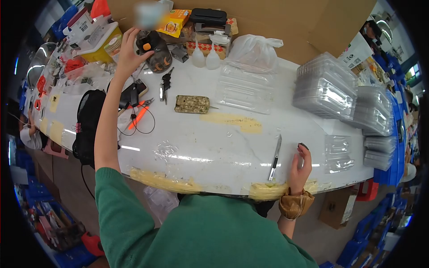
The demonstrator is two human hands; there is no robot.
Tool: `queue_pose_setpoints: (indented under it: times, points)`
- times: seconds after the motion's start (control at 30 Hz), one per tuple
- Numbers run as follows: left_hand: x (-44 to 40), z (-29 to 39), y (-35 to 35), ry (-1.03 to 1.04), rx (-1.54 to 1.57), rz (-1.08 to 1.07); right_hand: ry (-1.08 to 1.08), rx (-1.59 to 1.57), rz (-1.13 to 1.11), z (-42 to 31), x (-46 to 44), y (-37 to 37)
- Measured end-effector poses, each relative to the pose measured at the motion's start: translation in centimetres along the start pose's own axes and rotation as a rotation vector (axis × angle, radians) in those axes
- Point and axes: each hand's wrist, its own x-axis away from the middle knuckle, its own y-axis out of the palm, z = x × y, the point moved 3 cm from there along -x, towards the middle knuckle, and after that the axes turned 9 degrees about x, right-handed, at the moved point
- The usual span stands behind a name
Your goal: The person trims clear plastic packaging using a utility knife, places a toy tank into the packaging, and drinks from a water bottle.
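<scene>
My left hand (129, 53) reaches to the back of the table. Its thumb and fingers are spread at the side of a dark jar (159, 61) with an orange patch; whether they grip it I cannot tell. My right hand (301, 167) is near the front edge, fingers curled, with a small dark piece (304, 146) at the fingertips. Left of that hand lies a craft knife (275, 158), blade pointing away from me. A camouflage model tank (192, 104) sits mid-table, its barrel to the right. Small clear bits (165, 149) are scattered nearer to me.
Stacked clear plastic trays (324, 85) stand at the right, and one clear tray (246, 87) lies behind the tank. Two white squeeze bottles (212, 59) stand at the back. Orange-handled pliers (139, 111) and a black bag (87, 127) are on the left.
</scene>
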Motion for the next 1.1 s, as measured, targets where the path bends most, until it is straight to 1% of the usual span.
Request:
queue_pose_setpoints:
  times: [0.1, 0.33, 0.47, 0.63, 0.77, 0.83, 0.87, 0.93, 0.97, 1.1]
  points:
    - [1.3, 0.0, 0.4, 0.03, 0.123, 0.089, -0.008, 0.021, -0.01, 0.0, 0.0, -0.2]
    - [0.9, -0.1, 1.7, 0.08, 0.032, 0.076, 0.002, 0.013, 0.011, -0.2, 0.0, -0.2]
    - [1.2, -0.7, 1.7, 0.08, 0.016, 0.083, -0.009, 0.016, 0.003, -0.4, -0.4, -0.2]
    - [1.0, -0.4, 1.3, 0.053, 0.025, 0.029, -0.022, 0.002, 0.019, -0.3, 0.0, -0.4]
    - [2.4, 2.7, -0.7, 0.079, -0.241, 0.106, -0.051, -0.005, 0.025, -0.2, 0.0, -0.6]
    - [5.6, 1.0, -1.9, -0.109, -0.203, 0.261, -0.046, -0.007, 0.031, -0.2, 0.3, -0.6]
    - [7.9, -0.3, -2.4, -0.243, -0.29, 0.195, -0.051, -0.008, 0.043, -0.3, 0.2, -0.6]
    - [12.0, -2.9, -2.8, -0.565, -0.198, 0.024, -0.067, -0.005, 0.064, -0.6, 0.1, -0.8]
    - [13.2, -3.9, -3.3, -0.574, -0.198, 0.025, -0.071, -0.002, 0.056, -0.6, 0.0, -1.0]
    - [15.3, -7.7, -5.6, -0.658, -0.83, -0.093, -0.104, 0.013, 0.07, -1.2, 0.1, -1.3]
